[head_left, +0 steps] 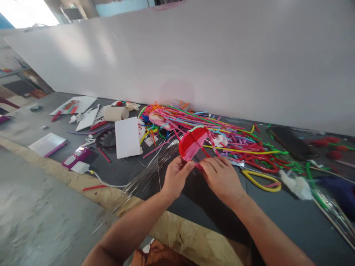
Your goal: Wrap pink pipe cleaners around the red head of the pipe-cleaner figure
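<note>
Between my two hands, above the dark tabletop, is a small basket-like craft piece [191,146] of red and pink pipe cleaners, with a pale green rim and a twisted strip arching over its right side. My left hand [177,171] pinches its lower edge between thumb and fingers. On the right, my right hand [220,175] is closed on the pink lower end of the same piece, its fingertips partly hidden. Behind the piece lies a heap of loose pipe cleaners [177,120] in pink, red, green, blue and yellow.
Thin clear strands [151,164] spread left of my hands. Farther left are a white card [127,138], a cardboard roll [115,113] and a purple device [76,157] with a white cable. A dark phone-like slab [291,142] lies right. A white panel [177,55] stands behind.
</note>
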Motion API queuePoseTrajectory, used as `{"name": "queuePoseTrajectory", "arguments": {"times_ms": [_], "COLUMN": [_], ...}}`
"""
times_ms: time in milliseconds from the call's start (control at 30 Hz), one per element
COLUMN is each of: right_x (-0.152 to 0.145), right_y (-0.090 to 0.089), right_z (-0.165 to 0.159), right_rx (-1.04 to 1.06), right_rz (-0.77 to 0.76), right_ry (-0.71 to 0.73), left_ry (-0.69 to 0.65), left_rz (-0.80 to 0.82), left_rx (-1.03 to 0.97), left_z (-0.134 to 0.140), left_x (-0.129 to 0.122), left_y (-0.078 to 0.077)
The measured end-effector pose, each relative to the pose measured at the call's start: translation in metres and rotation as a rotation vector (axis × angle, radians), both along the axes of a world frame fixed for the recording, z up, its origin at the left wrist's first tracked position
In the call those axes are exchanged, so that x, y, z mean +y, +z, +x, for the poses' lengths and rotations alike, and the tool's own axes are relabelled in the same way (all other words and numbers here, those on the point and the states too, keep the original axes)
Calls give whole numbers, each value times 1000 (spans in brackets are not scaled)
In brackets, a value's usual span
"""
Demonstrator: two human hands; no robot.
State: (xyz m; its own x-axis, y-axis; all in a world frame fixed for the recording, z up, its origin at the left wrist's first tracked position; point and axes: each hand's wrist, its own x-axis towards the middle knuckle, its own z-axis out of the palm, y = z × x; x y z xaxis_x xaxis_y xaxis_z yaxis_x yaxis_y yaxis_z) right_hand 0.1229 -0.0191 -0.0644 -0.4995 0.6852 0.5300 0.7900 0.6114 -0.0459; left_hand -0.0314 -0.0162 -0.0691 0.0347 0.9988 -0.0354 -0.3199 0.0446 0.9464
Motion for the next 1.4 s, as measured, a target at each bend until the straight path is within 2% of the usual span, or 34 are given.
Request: {"name": "queuePoseTrajectory", "arguments": {"times_ms": [267, 433, 567, 667, 867, 1000, 1100, 1200, 1400], "right_x": [2, -3, -6, -6, -6, -5, -5, -6, -8], "right_y": [5, 10, 9, 9, 10, 10, 14, 19, 17], "right_z": [2, -2, -4, -4, -2, -1, 0, 0, -4], "right_rx": [115, 214, 382, 480, 397, 231, 147, 195, 246], "right_rz": [-31, -77, -164, -150, -32, 16, -11, -71, -96], "right_ry": [48, -33, -106, -127, -83, -83, -19, 23, -38], "left_ry": [-26, -54, -67, -76, -68, -52, -35, -22, -1], "left_rz": [-30, -3, -5, -30, -42, -33, -20, -18, -12], "left_rx": [6, 6, -36, -92, -127, -123, -128, -118, -70], "left_z": [-2, -1, 0, 1, 3, 1, 0, -1, 0], "left_x": [1, -2, -3, -3, -4, -4, -2, -1, -2], "left_y": [2, 3, 5, 6, 7, 7, 7, 6, 5]}}
